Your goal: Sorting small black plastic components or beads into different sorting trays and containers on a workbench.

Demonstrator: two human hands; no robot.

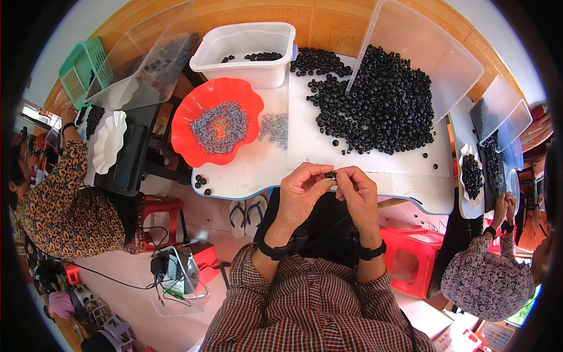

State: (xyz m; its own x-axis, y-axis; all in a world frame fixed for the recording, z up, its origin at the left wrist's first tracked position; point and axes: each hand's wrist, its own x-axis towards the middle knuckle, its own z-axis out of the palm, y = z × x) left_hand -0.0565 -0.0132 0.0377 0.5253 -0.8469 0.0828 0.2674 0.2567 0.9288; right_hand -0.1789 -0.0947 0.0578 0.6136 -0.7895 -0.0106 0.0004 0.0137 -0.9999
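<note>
At the front edge of the white table, my left hand (300,196) and my right hand (359,196) come together, fingertips pinched. Between them is a small black cap-like piece (330,175), held from both sides; whether a second part is in it is too small to tell. Beyond my hands lies a big heap of round, hollow black pieces (381,105), spilling from a clear plastic bin (443,44) tipped on its side. To the left, a red scalloped bowl (186,132) contains many tiny grey parts (218,126), and more grey parts (274,130) are scattered beside it.
A white tub (243,71) with some black pieces stands behind the bowl. Several black pieces (200,180) sit at the table's left corner. Co-workers sit at tables left (76,211) and right (489,276). Red stools (407,252), slippers (246,217) and a cable box (176,273) are below.
</note>
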